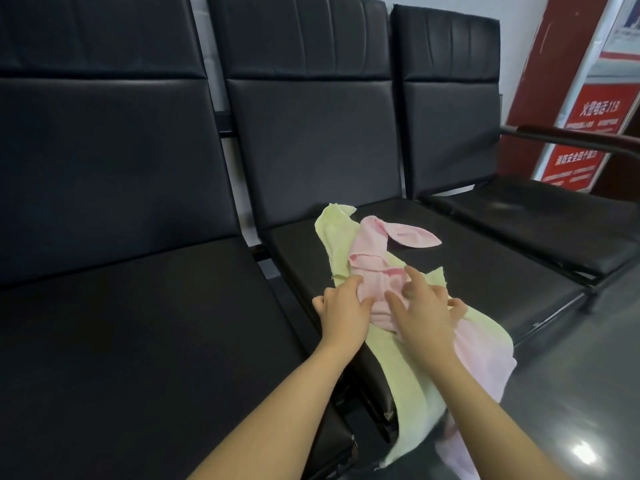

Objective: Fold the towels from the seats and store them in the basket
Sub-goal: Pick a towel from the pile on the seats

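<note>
A crumpled pink towel (pixel 374 261) lies on top of a pale yellow-green towel (pixel 332 233) on the middle black seat (pixel 467 271). Both towels hang over the seat's front edge. My left hand (pixel 343 306) presses on the pink towel's left side, its fingers bent into the folds. My right hand (pixel 422 306) lies over the pink towel's right side with fingers spread and fairly straight. No basket is in view.
A row of three black padded seats fills the view: the left seat (pixel 138 323) and right seat (pixel 540 223) hold nothing. A black armrest (pixel 571 140) ends the row. A red signboard (pixel 581 133) stands behind it. Grey glossy floor (pixel 588 393) lies at right.
</note>
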Demonstrator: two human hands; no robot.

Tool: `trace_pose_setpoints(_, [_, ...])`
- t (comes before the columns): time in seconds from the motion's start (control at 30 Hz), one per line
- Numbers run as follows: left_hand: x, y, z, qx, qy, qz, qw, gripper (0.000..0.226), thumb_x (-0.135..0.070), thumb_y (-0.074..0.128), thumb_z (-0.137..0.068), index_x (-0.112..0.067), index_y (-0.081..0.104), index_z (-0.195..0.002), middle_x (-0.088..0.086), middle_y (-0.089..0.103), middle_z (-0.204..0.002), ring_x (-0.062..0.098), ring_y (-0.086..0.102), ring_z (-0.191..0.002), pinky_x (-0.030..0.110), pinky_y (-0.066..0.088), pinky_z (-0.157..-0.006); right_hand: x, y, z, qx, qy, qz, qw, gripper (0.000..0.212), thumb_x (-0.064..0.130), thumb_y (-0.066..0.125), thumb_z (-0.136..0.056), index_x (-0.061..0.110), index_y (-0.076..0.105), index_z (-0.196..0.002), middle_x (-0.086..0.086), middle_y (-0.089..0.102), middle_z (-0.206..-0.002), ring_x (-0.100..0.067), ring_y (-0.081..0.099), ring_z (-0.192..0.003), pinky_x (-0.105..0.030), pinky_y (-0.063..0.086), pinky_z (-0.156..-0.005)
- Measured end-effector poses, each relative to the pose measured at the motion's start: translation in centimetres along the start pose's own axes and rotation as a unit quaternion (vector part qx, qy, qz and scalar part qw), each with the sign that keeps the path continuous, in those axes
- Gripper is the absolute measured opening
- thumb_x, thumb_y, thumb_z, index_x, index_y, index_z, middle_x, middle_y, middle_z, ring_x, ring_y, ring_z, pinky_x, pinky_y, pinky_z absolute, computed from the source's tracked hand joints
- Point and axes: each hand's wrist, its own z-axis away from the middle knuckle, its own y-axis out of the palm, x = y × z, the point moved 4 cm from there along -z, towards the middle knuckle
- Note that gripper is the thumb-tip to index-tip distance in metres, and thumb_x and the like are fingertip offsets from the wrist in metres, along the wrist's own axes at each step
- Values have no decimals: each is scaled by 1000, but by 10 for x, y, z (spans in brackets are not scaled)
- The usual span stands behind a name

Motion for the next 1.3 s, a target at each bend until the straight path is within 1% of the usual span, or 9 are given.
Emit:
trace_pose_setpoints(0.17, [-17, -17, -4, -72, 50, 55, 995, 32, -17, 53, -93, -24, 60, -123, -5, 64, -109, 13, 43, -96, 24, 24, -87, 6, -2, -8, -37, -8, -81, 996, 27, 19, 53, -94, 29, 61, -118, 15, 54, -82, -12, 44, -96, -25, 12, -85])
trace_pose_setpoints(0.27, [-47, -35, -14, -98, 118, 58, 986, 27, -16, 54, -93, -25, 65, -115, -7, 65, -101, 11, 40, -88, 25, 25, -86, 15, -16, -18, -124, -37, -91, 987, 22, 14, 51, -95, 21, 68, -109, 5, 64, -92, -20, 51, -96, -27, 15, -80])
trace_pose_setpoints(0.43, [-92, -57, -29, -173, 297, -12, 939, 18, -17, 60, -84, -20, 72, -97, -10, 70, -87, 18, 60, -83, 25, 16, -73, 33, -53, -39, -233, -77, -148, 958, 26, 13, 47, -92, 15, 67, -108, -1, 65, -98, -24, 56, -92, -23, 17, -79])
trace_pose_setpoints(0.6, [-129, -97, -28, -268, 373, -28, 888, 20, -22, 57, -85, -21, 72, -98, -12, 69, -83, 14, 57, -77, 30, 21, -74, 69, -94, -49, -296, -129, -177, 930, 25, 10, 47, -93, 14, 66, -108, -1, 64, -97, -22, 55, -90, -22, 19, -81])
trace_pose_setpoints(0.73, [-151, -138, -25, -285, 385, 10, 878, 19, -14, 62, -84, -18, 72, -99, -7, 68, -84, 8, 52, -75, 31, 28, -77, 103, -124, -50, -342, -176, -186, 904, 24, 11, 46, -94, 13, 67, -105, -2, 64, -97, -22, 57, -88, -15, 20, -86])
trace_pose_setpoints(0.93, [-177, -202, -6, -284, 383, 55, 877, 19, -9, 61, -87, -16, 71, -102, -4, 70, -94, 11, 58, -83, 32, 36, -85, 159, -166, -42, -342, -220, -222, 886, 29, 20, 41, -96, 13, 67, -109, 0, 64, -103, -13, 54, -92, -11, 19, -91])
trace_pose_setpoints(1.07, [-181, -255, 13, -311, 388, 32, 867, 19, -7, 61, -87, -14, 71, -102, -1, 69, -94, 18, 62, -86, 37, 41, -86, 202, -185, -24, -322, -264, -271, 868, 22, 11, 49, -94, 12, 66, -108, 9, 58, -101, -3, 52, -90, -28, 33, -86])
trace_pose_setpoints(1.2, [-166, -308, 43, -353, 394, -23, 848, 18, -6, 60, -86, -12, 71, -98, 2, 67, -93, 20, 62, -80, 27, 38, -85, 246, -192, 5, -283, -298, -311, 857, 20, 8, 53, -93, 10, 66, -109, 8, 58, -98, -7, 55, -86, -46, 47, -83])
trace_pose_setpoints(1.3, [-137, -341, 66, -329, 365, -42, 870, 18, -7, 57, -86, -12, 71, -97, 1, 65, -93, 22, 60, -79, 40, 48, -81, 273, -180, 33, -217, -291, -344, 866, 20, 7, 57, -93, 11, 65, -111, 8, 59, -99, -3, 56, -87, -43, 50, -86])
